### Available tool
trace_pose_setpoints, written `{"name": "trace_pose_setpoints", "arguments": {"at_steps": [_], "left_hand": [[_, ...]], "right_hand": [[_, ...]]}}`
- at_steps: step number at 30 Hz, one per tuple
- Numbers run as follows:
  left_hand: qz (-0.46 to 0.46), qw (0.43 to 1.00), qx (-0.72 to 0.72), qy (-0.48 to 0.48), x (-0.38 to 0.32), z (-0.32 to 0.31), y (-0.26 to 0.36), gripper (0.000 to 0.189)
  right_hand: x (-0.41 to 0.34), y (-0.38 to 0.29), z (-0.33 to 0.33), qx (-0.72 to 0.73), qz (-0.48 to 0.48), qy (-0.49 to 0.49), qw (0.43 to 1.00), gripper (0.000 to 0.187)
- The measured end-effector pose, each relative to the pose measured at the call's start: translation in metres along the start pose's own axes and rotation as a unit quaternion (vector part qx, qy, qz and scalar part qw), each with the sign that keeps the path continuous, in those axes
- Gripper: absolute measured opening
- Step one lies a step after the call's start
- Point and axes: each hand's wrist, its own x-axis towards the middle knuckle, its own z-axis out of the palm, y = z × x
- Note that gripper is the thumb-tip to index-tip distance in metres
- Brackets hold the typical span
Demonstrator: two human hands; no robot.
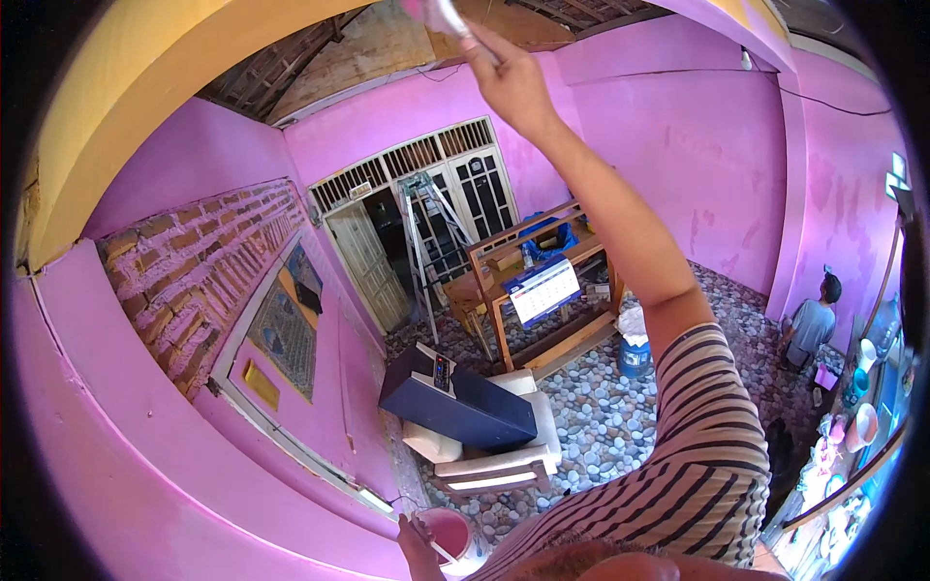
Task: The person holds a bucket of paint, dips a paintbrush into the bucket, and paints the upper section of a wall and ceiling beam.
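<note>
My right hand (pixel 519 91) is raised at the top, closed around the pale handle of a paintbrush (pixel 452 20). The brush end is pink, blurred and partly cut off by the picture's edge, close to the yellow-painted arch (pixel 167 80). Low in view, my left hand (pixel 415 541) grips a bucket of pink paint (pixel 447 534) at its left side. A thin pale bar (pixel 443 552), perhaps the bucket's handle or a stick, crosses the opening from that hand. The pink wall (pixel 240 501) curves beside the bucket.
Below stand a dark loudspeaker (pixel 465 403) on a cushioned chair (pixel 548 428), a wooden frame with a calendar (pixel 545 290), and a stepladder (pixel 421 247). A blue tub (pixel 634 356) rests on the pebble-patterned floor (pixel 603 407). At right a person (pixel 810 327) is near the wall.
</note>
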Motion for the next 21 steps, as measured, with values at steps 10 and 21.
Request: {"name": "trace_pose_setpoints", "arguments": {"at_steps": [10, 21], "left_hand": [[-0.018, 1.0, -0.011, -0.015, -0.003, -0.008, -0.018, 0.041], [-0.027, 0.999, -0.009, -0.026, 0.006, -0.007, -0.018, 0.041]], "right_hand": [[0.078, 0.099, -0.111, -0.138, -0.171, 0.207, 0.953, 0.037], [0.107, 0.103, -0.113, -0.119, -0.026, 0.265, 0.956, 0.03]]}}
